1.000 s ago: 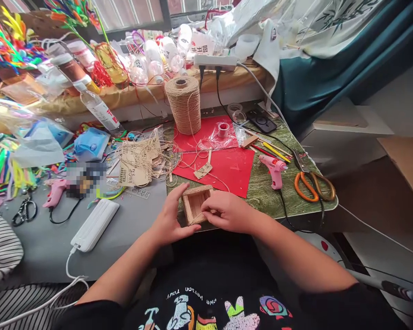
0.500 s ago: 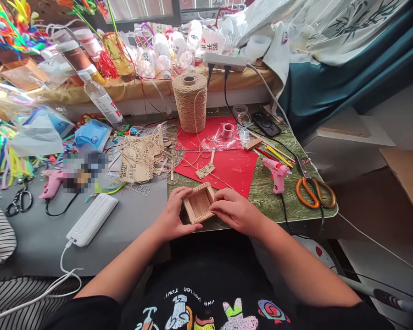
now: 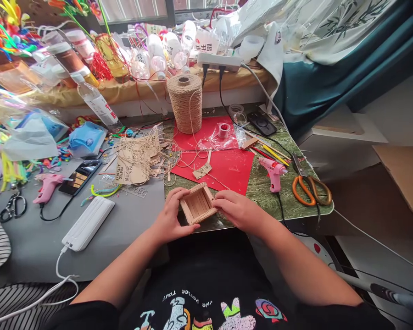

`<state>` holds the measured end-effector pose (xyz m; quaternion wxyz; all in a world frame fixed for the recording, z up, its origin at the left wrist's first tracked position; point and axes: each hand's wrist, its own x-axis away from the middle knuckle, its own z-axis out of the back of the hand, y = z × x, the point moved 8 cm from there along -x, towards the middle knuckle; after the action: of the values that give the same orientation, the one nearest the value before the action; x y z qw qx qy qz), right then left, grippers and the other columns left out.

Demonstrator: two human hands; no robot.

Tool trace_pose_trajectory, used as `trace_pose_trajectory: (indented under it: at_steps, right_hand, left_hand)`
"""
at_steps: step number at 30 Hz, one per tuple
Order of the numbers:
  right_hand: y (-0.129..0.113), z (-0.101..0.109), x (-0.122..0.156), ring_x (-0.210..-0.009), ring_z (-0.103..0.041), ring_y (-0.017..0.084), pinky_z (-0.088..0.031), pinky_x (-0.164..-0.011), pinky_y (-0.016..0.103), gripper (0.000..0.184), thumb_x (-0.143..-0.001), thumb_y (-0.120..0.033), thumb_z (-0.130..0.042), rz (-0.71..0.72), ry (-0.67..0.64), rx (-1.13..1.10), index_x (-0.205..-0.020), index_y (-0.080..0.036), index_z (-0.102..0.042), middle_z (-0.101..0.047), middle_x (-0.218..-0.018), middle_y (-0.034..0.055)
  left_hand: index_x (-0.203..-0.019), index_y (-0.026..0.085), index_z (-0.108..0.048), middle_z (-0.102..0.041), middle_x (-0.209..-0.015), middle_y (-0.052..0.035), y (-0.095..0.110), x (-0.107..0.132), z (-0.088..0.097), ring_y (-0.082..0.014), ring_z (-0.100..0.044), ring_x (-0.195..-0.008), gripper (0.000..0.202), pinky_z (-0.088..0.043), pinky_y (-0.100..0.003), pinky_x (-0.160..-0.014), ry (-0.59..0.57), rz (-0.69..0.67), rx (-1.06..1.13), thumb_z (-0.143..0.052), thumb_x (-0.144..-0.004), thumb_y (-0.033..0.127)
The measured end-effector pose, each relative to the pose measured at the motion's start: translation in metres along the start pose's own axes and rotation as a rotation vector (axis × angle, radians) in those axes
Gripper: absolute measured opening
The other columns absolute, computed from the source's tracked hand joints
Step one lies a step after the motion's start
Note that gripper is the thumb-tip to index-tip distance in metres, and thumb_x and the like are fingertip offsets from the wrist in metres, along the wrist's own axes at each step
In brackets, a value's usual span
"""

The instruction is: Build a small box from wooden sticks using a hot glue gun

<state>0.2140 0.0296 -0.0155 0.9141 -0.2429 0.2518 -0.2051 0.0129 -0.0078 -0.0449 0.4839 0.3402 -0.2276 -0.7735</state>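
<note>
A small shallow box of wooden craft sticks (image 3: 198,203) sits at the near edge of the green table, its open side facing up. My left hand (image 3: 170,217) curls round its left and near side. My right hand (image 3: 237,210) pinches its right side with the fingertips. Both hands hold the box between them. Red paper (image 3: 227,167) lies just beyond it, with a small paper tag on twine on top.
A spool of jute twine (image 3: 185,103) stands behind the red paper. A pink glue gun (image 3: 272,172) and orange-handled scissors (image 3: 309,189) lie to the right. A white power bank (image 3: 88,223), another pink glue gun (image 3: 47,186) and a phone (image 3: 80,176) lie left.
The wooden box has turned a little in my hands and its floor of sticks shows more. My right fingers have moved from inside the box to its right edge.
</note>
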Motion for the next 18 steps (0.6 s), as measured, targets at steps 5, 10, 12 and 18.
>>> trace_pose_trajectory:
  at_steps: [5, 10, 12, 18]
  right_hand:
    - [0.011, 0.006, 0.007, -0.101, -0.066, 0.024, -0.059, -0.089, 0.039, 0.021, -0.107, -0.016, -0.050, -0.018, 0.040, -0.024, -0.122, -0.021, -0.064, -0.066, -0.112, 0.0120]
    - [0.013, 0.008, 0.013, -0.100, -0.065, 0.023, -0.059, -0.087, 0.038, 0.018, -0.106, -0.016, -0.051, -0.039, 0.106, -0.114, -0.118, -0.022, -0.064, -0.066, -0.108, 0.0109]
    - [0.014, 0.008, 0.015, -0.100, -0.065, 0.023, -0.059, -0.088, 0.038, 0.017, -0.106, -0.016, -0.052, -0.055, 0.125, -0.148, -0.117, -0.022, -0.064, -0.065, -0.107, 0.0106]
    - [0.018, 0.005, 0.020, -0.101, -0.064, 0.023, -0.058, -0.089, 0.039, 0.017, -0.105, -0.016, -0.054, -0.097, 0.160, -0.208, -0.116, -0.023, -0.065, -0.065, -0.107, 0.0101]
  left_hand:
    - [-0.153, 0.024, -0.035, -0.045, -0.145, -0.0180, 0.001, 0.000, 0.000, -0.0378, -0.042, -0.144, 0.097, -0.042, -0.061, -0.120, 0.002, 0.004, -0.003, -0.089, -0.076, 0.047]
    - [-0.153, 0.024, -0.036, -0.046, -0.145, -0.0183, 0.002, 0.000, 0.001, -0.0379, -0.044, -0.142, 0.098, -0.043, -0.061, -0.119, 0.014, -0.003, -0.016, -0.090, -0.075, 0.047]
    - [-0.152, 0.024, -0.037, -0.047, -0.145, -0.0182, 0.002, -0.001, 0.001, -0.0380, -0.044, -0.142, 0.097, -0.043, -0.061, -0.119, 0.017, -0.006, -0.018, -0.090, -0.074, 0.047]
    - [-0.152, 0.025, -0.038, -0.046, -0.145, -0.0180, 0.001, 0.000, 0.000, -0.0392, -0.045, -0.142, 0.097, -0.043, -0.063, -0.118, 0.025, 0.001, -0.022, -0.091, -0.074, 0.047]
